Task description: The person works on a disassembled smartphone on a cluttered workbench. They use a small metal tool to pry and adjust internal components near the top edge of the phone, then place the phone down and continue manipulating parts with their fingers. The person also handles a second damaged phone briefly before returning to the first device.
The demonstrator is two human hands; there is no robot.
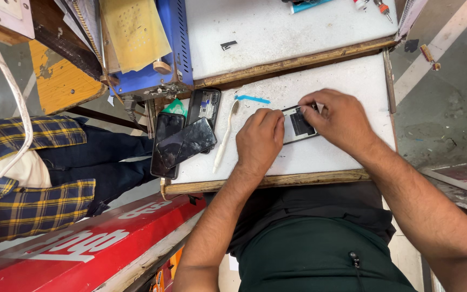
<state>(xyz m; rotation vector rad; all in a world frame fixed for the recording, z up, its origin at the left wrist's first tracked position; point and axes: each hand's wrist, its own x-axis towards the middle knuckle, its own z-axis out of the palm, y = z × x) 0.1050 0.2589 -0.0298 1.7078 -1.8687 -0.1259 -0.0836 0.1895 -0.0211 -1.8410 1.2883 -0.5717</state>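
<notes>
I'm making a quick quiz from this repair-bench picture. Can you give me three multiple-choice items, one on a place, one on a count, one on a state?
1. Where does the white toothbrush lie?
A. left of the left hand
B. on the floor
C. under the right hand

2. How many dark phones are piled at the white board's left edge?
A. one
B. three
C. six

3. How is the opened phone being handled?
A. lying untouched
B. lifted high
C. flat on the board, both hands on it

Answers: 1 A, the brush lies between pile and left hand; 2 B, three overlap there; 3 C, it lies flat between both hands.
</notes>
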